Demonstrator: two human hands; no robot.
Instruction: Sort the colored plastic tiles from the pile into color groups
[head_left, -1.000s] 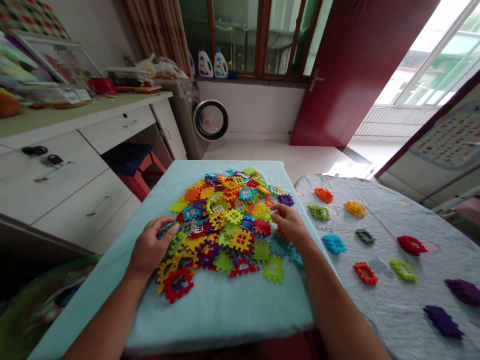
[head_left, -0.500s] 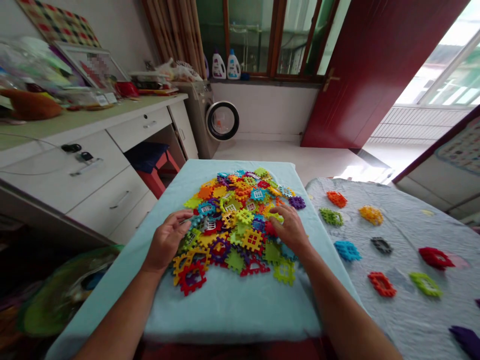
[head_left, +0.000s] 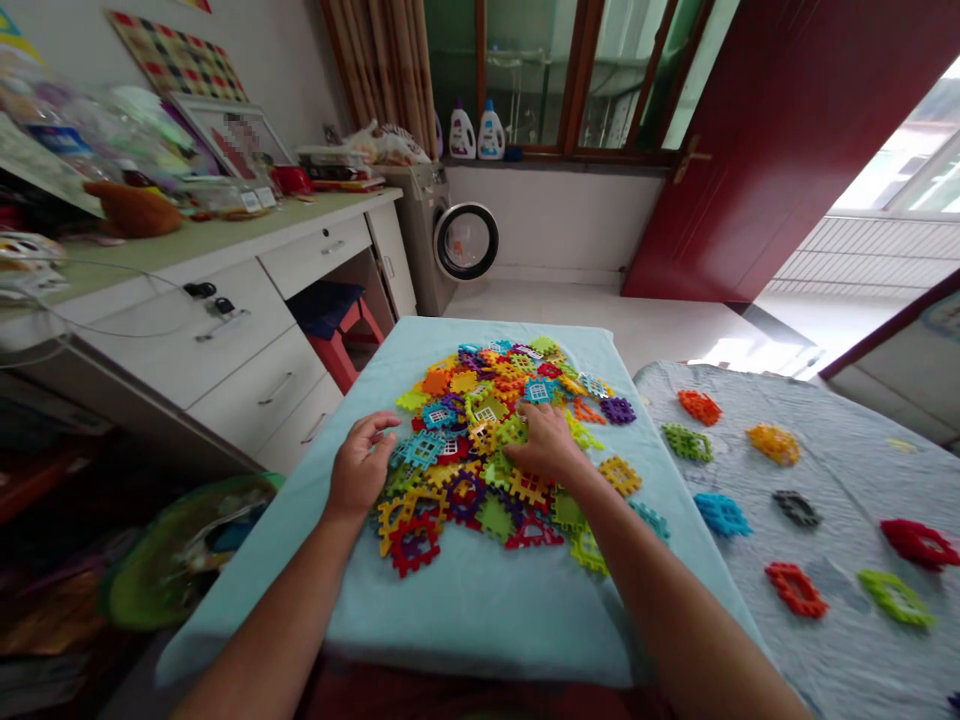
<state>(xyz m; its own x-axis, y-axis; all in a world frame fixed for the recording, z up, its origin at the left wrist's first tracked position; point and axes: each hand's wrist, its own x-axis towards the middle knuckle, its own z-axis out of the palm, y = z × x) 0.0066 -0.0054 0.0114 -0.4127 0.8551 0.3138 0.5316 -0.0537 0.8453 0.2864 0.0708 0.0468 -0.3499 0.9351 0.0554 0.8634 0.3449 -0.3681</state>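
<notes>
A heap of colourful plastic interlocking building pieces (head_left: 495, 515) with notched edges lies in front of me, several of them with window grids. My left hand (head_left: 362, 465) is at the heap's left edge, fingers curved and thumb apart, beside a light-blue window piece (head_left: 424, 450); nothing shows in its grasp. Over the middle of the heap, my right hand (head_left: 546, 440) reaches down among green and yellow pieces, thumb and forefinger spread. Its other fingertips are partly hidden. A yellow piece (head_left: 620, 475) lies right of my right wrist, and a purple piece (head_left: 619, 410) sits at the far right edge.
A light-blue cloth (head_left: 465, 620) covers the table under the heap. To the right, a second cloth-covered table (head_left: 742, 600) carries separate colour groups, including orange (head_left: 700, 406) and blue pieces (head_left: 721, 514). A drawer desk (head_left: 240, 350) and green basin (head_left: 142, 590) are at left.
My view has turned a little left. My right hand has moved left from the heap's right side onto its middle, uncovering the yellow piece. My left hand stays at the left edge.
</notes>
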